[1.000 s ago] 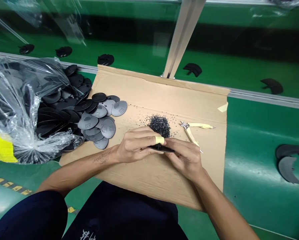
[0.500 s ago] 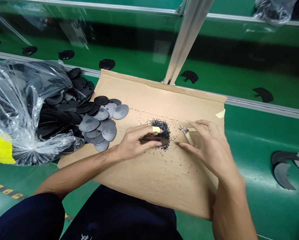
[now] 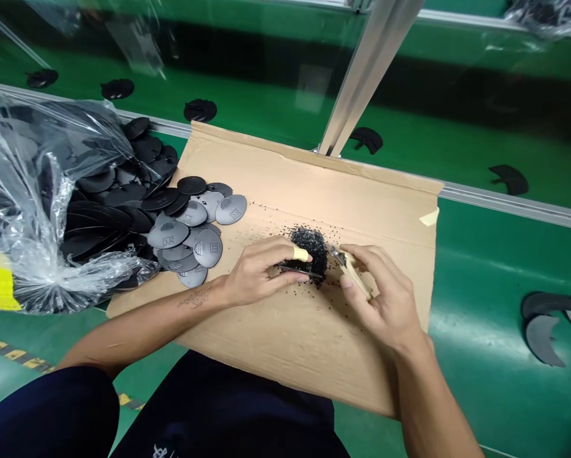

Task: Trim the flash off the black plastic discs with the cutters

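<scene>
My left hand (image 3: 259, 270), with a yellow cot on the index finger, pinches a thin black plastic disc (image 3: 299, 270) edge-on over a flat cardboard sheet (image 3: 314, 337). My right hand (image 3: 385, 296) is closed round small cutters with cream handles (image 3: 350, 270), their jaws pointing at the disc's right edge. A little heap of black trimmings (image 3: 310, 245) lies just behind the disc.
Loose black and grey discs (image 3: 194, 219) spill from a clear plastic bag (image 3: 32, 191) on the left. Behind the cardboard runs a green conveyor with black parts (image 3: 366, 138) and a slanted aluminium post (image 3: 366, 70). Curved black pieces (image 3: 545, 321) lie at the right.
My right hand let go of the disc, reached to the cutters on the cardboard, picked them up and brought them to the disc. My left hand kept hold of the disc.
</scene>
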{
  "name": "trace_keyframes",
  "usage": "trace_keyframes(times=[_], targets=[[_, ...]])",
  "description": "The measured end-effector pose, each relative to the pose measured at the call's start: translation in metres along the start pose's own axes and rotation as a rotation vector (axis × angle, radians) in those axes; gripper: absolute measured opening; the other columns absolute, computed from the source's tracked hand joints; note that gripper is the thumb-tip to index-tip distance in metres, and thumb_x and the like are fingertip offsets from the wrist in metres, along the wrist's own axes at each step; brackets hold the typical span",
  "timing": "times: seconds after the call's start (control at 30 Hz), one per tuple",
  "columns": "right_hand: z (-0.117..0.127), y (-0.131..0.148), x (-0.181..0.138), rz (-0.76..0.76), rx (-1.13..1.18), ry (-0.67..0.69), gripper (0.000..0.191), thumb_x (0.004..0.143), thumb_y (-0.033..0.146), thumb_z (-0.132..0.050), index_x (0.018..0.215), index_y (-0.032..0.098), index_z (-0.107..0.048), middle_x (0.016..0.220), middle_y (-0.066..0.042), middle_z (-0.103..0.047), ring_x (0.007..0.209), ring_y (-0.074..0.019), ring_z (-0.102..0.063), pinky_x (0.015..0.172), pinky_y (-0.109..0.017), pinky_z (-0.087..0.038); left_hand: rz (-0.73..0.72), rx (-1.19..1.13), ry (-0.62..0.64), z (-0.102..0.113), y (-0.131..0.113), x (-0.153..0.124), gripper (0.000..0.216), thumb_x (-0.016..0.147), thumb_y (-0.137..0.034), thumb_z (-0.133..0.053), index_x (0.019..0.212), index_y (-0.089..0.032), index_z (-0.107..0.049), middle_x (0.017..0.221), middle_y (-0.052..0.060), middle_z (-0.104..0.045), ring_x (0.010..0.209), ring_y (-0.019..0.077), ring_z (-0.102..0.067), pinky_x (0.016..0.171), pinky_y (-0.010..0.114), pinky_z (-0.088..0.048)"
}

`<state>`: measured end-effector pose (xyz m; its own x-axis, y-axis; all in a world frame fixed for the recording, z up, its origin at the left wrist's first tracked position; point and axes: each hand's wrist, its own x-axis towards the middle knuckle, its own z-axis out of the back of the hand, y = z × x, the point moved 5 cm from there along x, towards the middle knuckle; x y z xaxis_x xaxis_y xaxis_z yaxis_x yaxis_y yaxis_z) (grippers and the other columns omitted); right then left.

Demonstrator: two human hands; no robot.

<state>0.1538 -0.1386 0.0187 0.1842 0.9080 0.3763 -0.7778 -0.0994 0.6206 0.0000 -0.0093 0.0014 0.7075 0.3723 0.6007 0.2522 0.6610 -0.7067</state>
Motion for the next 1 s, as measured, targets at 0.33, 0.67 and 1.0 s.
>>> trace_keyframes(times=[0.33,0.67,1.0], targets=[[-0.002,0.006,-0.004,0.105,0.046,0.033,0.039,0.09,0.02,-0.072,0.128,0.02,-0.064,0.11,-0.013,-0.072,0.095,-0.0244,-0.072,0.08,-0.04,-0.063,-0.061,-0.035,0.012,-0.002,0.0,-0.001,0.022,0.089,-0.026,-0.076,0.104,-0.012,-0.069,0.083,0.006,-0.073,0.079,0.0137,-0.068,0.072,0.025,-0.058],[0.002,0.008,-0.007,0.175,-0.073,0.022,0.038,0.087,0.018,-0.077,0.124,0.019,-0.066,0.108,-0.012,-0.076,0.093,-0.0239,-0.074,0.077,-0.037,-0.063,-0.069,-0.057,0.057,-0.002,-0.002,-0.001,0.023,0.087,-0.025,-0.078,0.105,-0.012,-0.069,0.08,0.006,-0.073,0.077,0.014,-0.069,0.069,0.025,-0.058],[-0.003,0.013,-0.006,0.048,0.068,0.001,0.023,0.091,0.02,-0.073,0.114,0.018,-0.071,0.1,-0.01,-0.076,0.086,-0.0209,-0.074,0.072,-0.032,-0.062,-0.044,-0.022,0.067,0.0,-0.003,0.001,0.018,0.09,-0.025,-0.075,0.103,-0.013,-0.069,0.085,0.006,-0.073,0.078,0.0132,-0.068,0.071,0.025,-0.057]])
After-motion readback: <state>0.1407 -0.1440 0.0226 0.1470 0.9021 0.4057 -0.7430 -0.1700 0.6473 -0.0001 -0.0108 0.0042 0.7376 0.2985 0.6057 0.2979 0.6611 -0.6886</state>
